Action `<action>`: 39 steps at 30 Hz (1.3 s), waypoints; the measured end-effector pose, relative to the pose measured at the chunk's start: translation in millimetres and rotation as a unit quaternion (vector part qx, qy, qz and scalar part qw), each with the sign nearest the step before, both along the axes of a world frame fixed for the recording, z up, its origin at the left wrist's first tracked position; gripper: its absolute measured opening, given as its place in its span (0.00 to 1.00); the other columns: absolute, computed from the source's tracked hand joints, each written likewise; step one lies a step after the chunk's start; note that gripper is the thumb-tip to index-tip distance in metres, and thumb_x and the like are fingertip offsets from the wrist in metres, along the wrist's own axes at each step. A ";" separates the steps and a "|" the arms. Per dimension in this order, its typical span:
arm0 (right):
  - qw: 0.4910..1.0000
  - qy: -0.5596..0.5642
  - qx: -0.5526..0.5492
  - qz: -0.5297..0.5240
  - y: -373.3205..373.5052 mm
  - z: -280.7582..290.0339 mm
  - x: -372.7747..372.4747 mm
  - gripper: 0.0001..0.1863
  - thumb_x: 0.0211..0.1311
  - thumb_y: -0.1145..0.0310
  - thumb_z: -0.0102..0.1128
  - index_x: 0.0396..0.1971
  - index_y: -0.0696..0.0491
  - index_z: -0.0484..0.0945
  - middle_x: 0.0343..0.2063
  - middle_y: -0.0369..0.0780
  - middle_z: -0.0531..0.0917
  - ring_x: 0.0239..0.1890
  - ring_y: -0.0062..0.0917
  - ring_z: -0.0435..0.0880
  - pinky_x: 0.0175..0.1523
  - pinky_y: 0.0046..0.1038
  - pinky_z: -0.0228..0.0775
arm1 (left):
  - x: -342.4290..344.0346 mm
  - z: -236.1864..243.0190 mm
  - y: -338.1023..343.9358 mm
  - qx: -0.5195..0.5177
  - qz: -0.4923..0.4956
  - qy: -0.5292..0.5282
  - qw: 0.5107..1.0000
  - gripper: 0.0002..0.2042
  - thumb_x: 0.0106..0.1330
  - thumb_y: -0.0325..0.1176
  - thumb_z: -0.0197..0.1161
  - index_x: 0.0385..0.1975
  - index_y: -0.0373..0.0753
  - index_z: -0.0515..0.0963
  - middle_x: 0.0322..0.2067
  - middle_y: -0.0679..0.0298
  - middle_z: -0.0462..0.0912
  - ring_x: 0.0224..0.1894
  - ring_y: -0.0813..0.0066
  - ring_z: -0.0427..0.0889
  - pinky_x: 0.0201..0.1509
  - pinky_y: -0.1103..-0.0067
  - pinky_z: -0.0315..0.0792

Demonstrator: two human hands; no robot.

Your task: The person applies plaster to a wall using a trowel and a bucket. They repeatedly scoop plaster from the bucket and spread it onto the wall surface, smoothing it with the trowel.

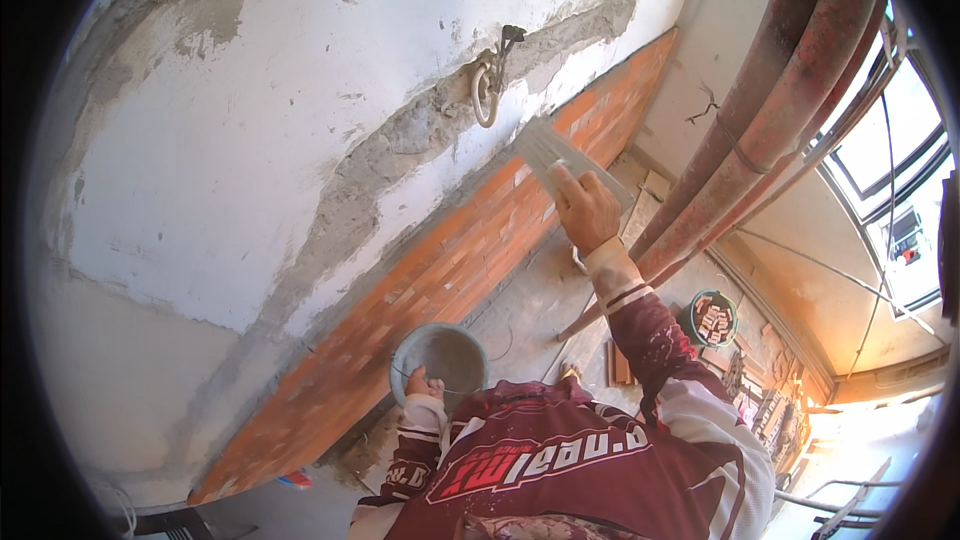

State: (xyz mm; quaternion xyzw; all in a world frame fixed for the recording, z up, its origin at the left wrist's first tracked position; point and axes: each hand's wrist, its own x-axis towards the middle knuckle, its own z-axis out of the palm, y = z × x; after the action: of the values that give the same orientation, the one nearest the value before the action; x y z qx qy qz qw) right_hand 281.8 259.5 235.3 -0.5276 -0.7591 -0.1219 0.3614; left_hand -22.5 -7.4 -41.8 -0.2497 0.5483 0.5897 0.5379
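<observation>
Right hand (588,212): fingers folded together round the grip of one trowel (560,162), a flat, pale grey, four-sided plate with straight edges. Trowel is raised in front of the wall (270,70), by the upper edge of the brick strip; whether plate and wall touch, cannot tell.

Left hand (424,383): fingers bent together over the rim of one grey bucket (465,352), round-mouthed, its inside smeared with dull grey (depth of any contents cannot be judged). Bucket is low, just before the bricks and close to the body.

Wall: white, pitted skin over most of it; a rough grey band of bare mortar crosses it on a slant. One pale tube (486,105), bent into a loop, projects from that band, with a dark piece at its top. Brick strip (430,265): orange, narrow oblong blocks in rows, too many to count.

Right side: at least three rust-red pipes (800,70), round and scuffed, two of them thick. Beneath, one green bucket (714,320) filled with broken, blocky pieces, overlapping, count not possible. Sleeves: two, maroon and white cloth; the right one (650,335) is speckled with pale splashes.
</observation>
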 end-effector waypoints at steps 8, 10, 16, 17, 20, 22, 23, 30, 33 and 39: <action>0.995 0.048 -0.030 -0.082 41.7 -26.7 21.7 0.20 0.54 0.67 0.56 0.49 0.44 0.72 0.29 0.43 0.73 0.30 0.39 0.78 0.34 0.38 0.71 | 1.5 -8.4 1.6 0.011 -0.034 -0.007 0.999 0.09 0.57 0.39 0.60 0.33 0.50 0.67 0.22 0.72 0.62 0.20 0.78 0.61 0.30 0.76 0.65; 0.993 0.062 -0.065 -0.074 45.0 -37.0 19.1 0.20 0.54 0.66 0.55 0.50 0.45 0.71 0.30 0.44 0.73 0.29 0.41 0.78 0.34 0.40 0.71 | 3.2 -13.0 1.9 0.016 -0.029 -0.021 0.999 0.08 0.58 0.38 0.59 0.33 0.50 0.67 0.22 0.72 0.62 0.19 0.78 0.60 0.30 0.76 0.64; 0.989 0.065 -0.129 -0.027 19.0 -35.8 -5.7 0.22 0.55 0.66 0.53 0.53 0.45 0.67 0.33 0.47 0.72 0.28 0.45 0.78 0.32 0.43 0.71 | 17.7 21.7 8.3 0.016 0.008 0.006 1.000 0.07 0.59 0.34 0.58 0.34 0.48 0.67 0.22 0.70 0.60 0.18 0.78 0.59 0.26 0.75 0.63; 0.988 0.064 -0.140 -0.025 12.6 -33.7 -11.6 0.23 0.55 0.66 0.53 0.53 0.45 0.66 0.33 0.47 0.72 0.28 0.45 0.78 0.32 0.43 0.71 | 17.1 21.8 8.8 0.013 0.009 0.008 1.000 0.07 0.59 0.34 0.58 0.34 0.48 0.67 0.22 0.71 0.60 0.18 0.78 0.59 0.26 0.75 0.63; 0.986 0.098 -0.133 0.004 -6.2 -33.0 -29.4 0.23 0.55 0.67 0.53 0.53 0.45 0.66 0.32 0.48 0.72 0.28 0.46 0.77 0.30 0.43 0.70 | 15.4 22.3 10.2 0.005 0.014 0.007 1.000 0.07 0.59 0.34 0.59 0.33 0.48 0.67 0.21 0.71 0.60 0.17 0.78 0.59 0.24 0.76 0.63; 0.988 0.088 -0.129 0.016 -20.6 -35.1 -40.2 0.23 0.55 0.67 0.54 0.53 0.45 0.66 0.31 0.47 0.71 0.27 0.45 0.77 0.29 0.43 0.70 | 14.9 23.3 12.8 -0.002 0.022 0.002 1.000 0.08 0.58 0.34 0.59 0.33 0.48 0.67 0.20 0.71 0.59 0.17 0.78 0.60 0.23 0.77 0.62; 0.988 0.082 -0.127 0.023 -27.4 -36.4 -45.5 0.23 0.55 0.67 0.54 0.52 0.45 0.66 0.31 0.47 0.71 0.26 0.45 0.76 0.28 0.43 0.70 | 16.3 27.4 14.0 -0.007 0.027 0.004 1.000 0.07 0.58 0.34 0.59 0.32 0.48 0.67 0.17 0.72 0.58 0.16 0.79 0.58 0.23 0.78 0.62; 0.985 0.086 -0.139 0.061 -73.0 -31.2 -70.6 0.23 0.55 0.68 0.54 0.53 0.46 0.65 0.30 0.46 0.69 0.23 0.43 0.75 0.26 0.42 0.69 | 16.6 38.0 16.4 -0.005 0.021 0.005 1.000 0.07 0.59 0.35 0.59 0.29 0.46 0.66 0.11 0.72 0.55 0.12 0.80 0.55 0.21 0.80 0.61; 0.980 0.085 -0.163 0.070 -88.3 -27.5 -79.3 0.24 0.55 0.68 0.55 0.54 0.47 0.65 0.29 0.46 0.69 0.23 0.42 0.75 0.25 0.41 0.69 | 17.0 39.4 17.2 -0.020 0.005 0.003 1.000 0.07 0.60 0.36 0.58 0.27 0.46 0.67 0.11 0.72 0.56 0.11 0.79 0.55 0.22 0.81 0.63; 0.976 0.079 -0.180 0.094 -104.0 -33.8 -85.6 0.25 0.56 0.67 0.56 0.56 0.47 0.65 0.28 0.45 0.69 0.23 0.40 0.75 0.25 0.39 0.69 | 21.3 48.3 22.0 -0.040 -0.021 0.003 0.999 0.07 0.60 0.36 0.58 0.26 0.46 0.67 0.10 0.70 0.56 0.11 0.78 0.56 0.22 0.82 0.66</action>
State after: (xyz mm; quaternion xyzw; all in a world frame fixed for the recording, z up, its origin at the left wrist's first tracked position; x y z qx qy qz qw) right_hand 196.2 155.4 201.5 -0.5184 -0.7838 0.0935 0.3288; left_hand -1.1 14.6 6.5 -0.2579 0.5781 0.5565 0.5382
